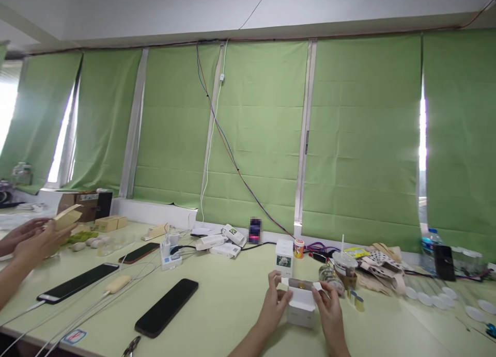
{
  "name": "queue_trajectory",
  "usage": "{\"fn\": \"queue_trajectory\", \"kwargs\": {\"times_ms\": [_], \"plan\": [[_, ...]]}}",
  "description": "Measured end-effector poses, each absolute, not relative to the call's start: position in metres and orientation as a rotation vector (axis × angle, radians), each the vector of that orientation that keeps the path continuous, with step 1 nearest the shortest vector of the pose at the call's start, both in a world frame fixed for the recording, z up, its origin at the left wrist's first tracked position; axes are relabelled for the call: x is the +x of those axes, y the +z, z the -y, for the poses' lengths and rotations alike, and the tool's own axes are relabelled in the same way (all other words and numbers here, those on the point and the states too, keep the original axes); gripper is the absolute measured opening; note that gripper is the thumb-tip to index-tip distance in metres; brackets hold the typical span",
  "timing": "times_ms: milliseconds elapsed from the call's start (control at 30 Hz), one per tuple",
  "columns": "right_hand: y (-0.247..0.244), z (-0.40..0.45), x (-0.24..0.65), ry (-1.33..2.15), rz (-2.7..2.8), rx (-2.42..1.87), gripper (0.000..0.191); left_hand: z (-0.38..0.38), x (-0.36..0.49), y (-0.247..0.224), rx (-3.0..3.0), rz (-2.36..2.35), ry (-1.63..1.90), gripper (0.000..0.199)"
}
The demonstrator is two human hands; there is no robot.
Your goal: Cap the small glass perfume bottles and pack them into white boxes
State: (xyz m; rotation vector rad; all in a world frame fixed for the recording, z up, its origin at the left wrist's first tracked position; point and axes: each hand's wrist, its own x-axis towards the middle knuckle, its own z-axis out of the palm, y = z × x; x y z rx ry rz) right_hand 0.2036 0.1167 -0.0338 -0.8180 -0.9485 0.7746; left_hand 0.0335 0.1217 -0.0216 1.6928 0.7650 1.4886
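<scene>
A small white cardboard box (301,315) with its top flaps raised is between my two hands over the table. My left hand (273,303) grips its left side, fingers bent at the flap. On the right side my right hand (327,308) pinches the other flap between thumb and fingers. Something small and yellowish shows inside the opening, too small to name. Just behind stands a closed white box (284,258) with a plant picture on it. A small orange-and-white jar (298,248) is beside that one.
A co-worker's hands (42,238) hold a yellow carton at the left. Phones, a black one (166,308) nearest, lie among white cables. A power strip (170,259) and flattened white boxes (225,243) are mid-table. Right are a lidded cup (344,264), white lids (437,301) and a bottle (430,248).
</scene>
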Motion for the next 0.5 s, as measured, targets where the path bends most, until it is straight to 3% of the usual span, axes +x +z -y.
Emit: {"fn": "queue_trajectory", "kwargs": {"times_ms": [233, 500], "plan": [[-0.029, -0.113, 0.201, 0.680, 1.000, -0.789, 0.049, -0.122, 0.035, -0.017, 1.621, -0.686, 1.382, 0.038], [-0.031, -0.109, 0.202, 0.335, 1.320, -0.804, 0.040, -0.118, 0.033, -0.014, 1.672, -0.689, 1.420, 0.037]]}}
